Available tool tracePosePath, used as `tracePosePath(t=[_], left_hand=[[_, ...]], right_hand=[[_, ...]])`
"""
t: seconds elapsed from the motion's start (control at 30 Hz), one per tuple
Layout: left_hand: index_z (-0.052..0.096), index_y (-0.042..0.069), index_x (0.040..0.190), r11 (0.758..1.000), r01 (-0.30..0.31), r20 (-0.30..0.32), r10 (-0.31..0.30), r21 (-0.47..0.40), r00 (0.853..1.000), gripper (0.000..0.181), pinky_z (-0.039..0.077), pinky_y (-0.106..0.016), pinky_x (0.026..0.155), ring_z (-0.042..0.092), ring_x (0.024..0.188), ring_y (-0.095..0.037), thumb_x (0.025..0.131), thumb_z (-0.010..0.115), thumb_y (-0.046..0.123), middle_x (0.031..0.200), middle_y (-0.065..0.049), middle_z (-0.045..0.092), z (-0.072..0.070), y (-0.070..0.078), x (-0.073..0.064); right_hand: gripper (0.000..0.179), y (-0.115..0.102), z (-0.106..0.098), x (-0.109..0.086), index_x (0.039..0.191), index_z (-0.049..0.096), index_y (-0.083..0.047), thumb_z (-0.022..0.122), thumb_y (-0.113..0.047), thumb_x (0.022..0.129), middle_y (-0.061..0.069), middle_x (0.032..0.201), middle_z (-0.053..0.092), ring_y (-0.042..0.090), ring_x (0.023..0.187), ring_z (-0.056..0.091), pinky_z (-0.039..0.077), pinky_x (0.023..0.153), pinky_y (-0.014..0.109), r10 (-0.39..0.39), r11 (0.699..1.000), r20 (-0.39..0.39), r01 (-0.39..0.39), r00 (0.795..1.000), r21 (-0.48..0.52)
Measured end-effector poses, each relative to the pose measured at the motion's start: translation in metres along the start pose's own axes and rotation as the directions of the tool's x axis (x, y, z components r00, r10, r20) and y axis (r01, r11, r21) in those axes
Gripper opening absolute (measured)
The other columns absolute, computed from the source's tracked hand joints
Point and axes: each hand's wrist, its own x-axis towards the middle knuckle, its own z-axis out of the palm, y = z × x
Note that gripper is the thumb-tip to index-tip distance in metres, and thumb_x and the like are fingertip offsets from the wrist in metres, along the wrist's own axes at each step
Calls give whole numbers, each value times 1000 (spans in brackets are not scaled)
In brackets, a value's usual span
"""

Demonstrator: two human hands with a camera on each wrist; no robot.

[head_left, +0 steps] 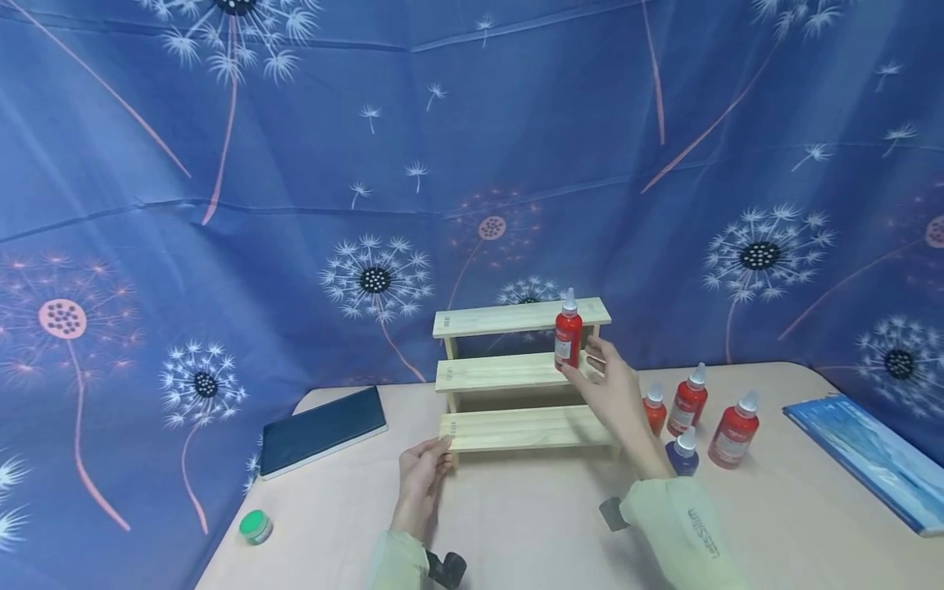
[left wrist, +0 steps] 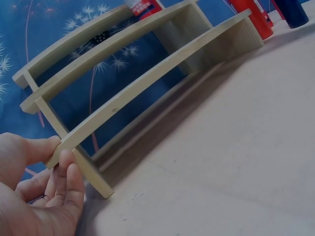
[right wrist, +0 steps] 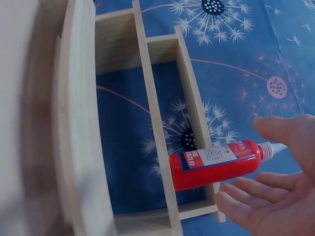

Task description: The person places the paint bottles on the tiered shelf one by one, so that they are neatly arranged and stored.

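Note:
A three-tier wooden step shelf (head_left: pixel 516 428) stands at the back of the table. My left hand (head_left: pixel 422 475) pinches the left end of its lowest board; in the left wrist view, thumb and fingers of that hand (left wrist: pixel 42 191) meet the board (left wrist: pixel 114 110) from opposite sides. Upright on the right part of the middle board is a red squeeze bottle (head_left: pixel 567 342) with a pale pointed cap. Beside it is my right hand (head_left: pixel 614 397), fingers spread. In the right wrist view, a gap shows between this hand (right wrist: pixel 275 182) and the bottle (right wrist: pixel 216 164).
Right of the shelf stand several more red bottles (head_left: pixel 689 401) and a dark blue bottle (head_left: pixel 683 455). A blue painted panel (head_left: pixel 870 459) lies at the far right. On the left are a dark flat tablet-like slab (head_left: pixel 323 430) and a small green-lidded jar (head_left: pixel 256 527). Patterned blue cloth hangs behind.

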Motion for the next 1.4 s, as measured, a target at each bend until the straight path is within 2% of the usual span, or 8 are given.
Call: tracePosePath(t=[0.23,0.57,0.87,1.1,1.23,1.4], left_hand=[[56,-15,118,1000,-5,9,5,-5,1000,39,53,-15,61,60,65,-6,92,67,12,77,-1,62,0,2,0],[56,-15,119,1000,-2,-8,1,-22,1000,39,54,-15,60,60,64,-6,92,67,10,76,-1,62,-2,7,2],[57,-13,119,1000,18,-23,-18,-14,1000,36,54,-15,61,61,66,-6,93,65,10,79,-2,62,-7,7,3],[59,-12,116,999,27,-18,-27,-25,999,34,55,-15,62,60,66,-6,92,66,10,78,-1,63,-6,5,4],[58,-11,117,999,38,-7,-38,-9,999,34,55,-16,63,61,68,-7,92,66,11,80,-2,63,-4,3,3],[56,-12,119,999,32,0,-32,-9,999,37,56,-16,64,61,69,-7,92,66,12,82,-3,63,0,2,2]], right_hand=[[63,4,1,-19,143,39,2,70,-19,91,26,140,50,38,128,51,46,105,44,1,994,-24,2,1000,111],[62,11,2,-47,143,41,-5,70,-21,92,19,140,52,33,129,50,46,106,43,82,991,-17,-80,996,107],[60,18,0,-78,141,43,-4,71,-18,90,20,138,54,32,128,53,47,103,40,136,985,-16,-133,991,108],[58,29,-5,-98,140,45,-3,71,-21,91,21,137,53,34,127,53,48,101,37,183,974,-20,-179,983,137],[62,35,-14,-108,143,42,-7,69,-28,92,20,141,50,34,130,50,48,102,38,245,964,-8,-243,970,106],[64,38,-27,-121,145,41,-9,69,-32,92,18,143,50,32,131,49,45,106,45,288,957,-35,-287,957,36]])
